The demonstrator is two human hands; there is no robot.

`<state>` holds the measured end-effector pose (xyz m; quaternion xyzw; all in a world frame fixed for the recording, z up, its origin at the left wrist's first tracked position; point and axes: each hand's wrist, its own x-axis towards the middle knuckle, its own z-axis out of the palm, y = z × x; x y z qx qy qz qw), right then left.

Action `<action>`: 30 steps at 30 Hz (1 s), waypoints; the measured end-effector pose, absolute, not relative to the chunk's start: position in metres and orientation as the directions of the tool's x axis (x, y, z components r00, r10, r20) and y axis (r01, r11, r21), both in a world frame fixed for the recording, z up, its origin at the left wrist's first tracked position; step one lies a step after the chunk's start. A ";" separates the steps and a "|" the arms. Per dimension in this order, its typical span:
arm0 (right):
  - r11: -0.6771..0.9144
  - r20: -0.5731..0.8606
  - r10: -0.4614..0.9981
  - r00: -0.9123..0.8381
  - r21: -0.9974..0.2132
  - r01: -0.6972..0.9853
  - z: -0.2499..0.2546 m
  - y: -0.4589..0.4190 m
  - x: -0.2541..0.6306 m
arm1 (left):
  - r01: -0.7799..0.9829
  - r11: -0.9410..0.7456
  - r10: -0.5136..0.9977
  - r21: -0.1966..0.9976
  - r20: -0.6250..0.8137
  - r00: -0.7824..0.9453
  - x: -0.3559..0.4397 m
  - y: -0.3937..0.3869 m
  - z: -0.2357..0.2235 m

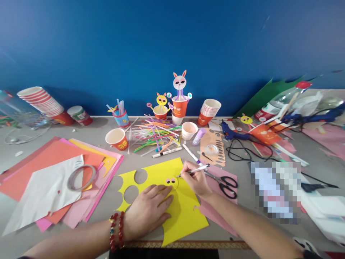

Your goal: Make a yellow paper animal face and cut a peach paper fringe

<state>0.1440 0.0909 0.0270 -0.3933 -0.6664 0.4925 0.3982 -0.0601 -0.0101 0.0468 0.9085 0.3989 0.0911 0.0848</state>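
Observation:
A yellow sheet (185, 212) with round holes cut from its left side lies before me. On it rests a small yellow disc (171, 181) with two dark eyes on pink patches. My left hand (151, 205), a red bead bracelet at its wrist, lies flat with fingers spread over the sheet; its fingertips touch or nearly touch the disc's lower edge. In my right hand (195, 180) a pen (198, 168) is pinched, its tip at the disc's right edge. Beside that hand, black-handled scissors (228, 186) lie partly hidden on pink paper (212, 212).
Colored straws (156, 133) are heaped behind the sheet, near paper-cup rabbit figures (179, 82) and a purple glue stick (199, 136). Stacked colored paper (88, 205) with a tape roll (81, 177) lies left. A blue glue gun (231, 131) and its cord are at right.

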 end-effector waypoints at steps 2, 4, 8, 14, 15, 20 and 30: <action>0.203 0.137 0.910 -0.391 -0.970 0.135 0.027 0.091 0.143 | 0.710 -0.668 0.740 0.224 0.098 0.666 -0.060 -0.010 0.047; 0.207 0.133 0.903 -0.408 -0.968 0.143 0.026 0.091 0.142 | 0.710 -0.668 0.740 0.223 0.096 0.666 -0.060 -0.010 0.047; 0.229 0.134 0.898 -0.418 -0.955 0.188 0.024 0.091 0.142 | 0.709 -0.668 0.740 0.226 0.108 0.663 -0.060 -0.011 0.044; 0.235 0.129 0.900 -0.417 -0.948 0.213 0.019 0.091 0.143 | 0.719 -0.659 0.749 0.220 0.102 0.655 -0.059 -0.012 0.043; 0.234 0.133 0.901 -0.413 -0.951 0.204 0.019 0.091 0.143 | 0.718 -0.660 0.748 0.221 0.100 0.656 -0.059 -0.012 0.044; 0.194 0.138 0.925 -0.354 -0.973 0.128 0.023 0.093 0.142 | 0.715 -0.662 0.746 0.226 0.101 0.658 -0.059 -0.011 0.045; -0.006 -0.002 0.937 -0.350 -1.000 -0.011 0.045 0.110 0.146 | 0.719 -0.659 0.750 0.222 0.112 0.652 -0.060 -0.013 0.045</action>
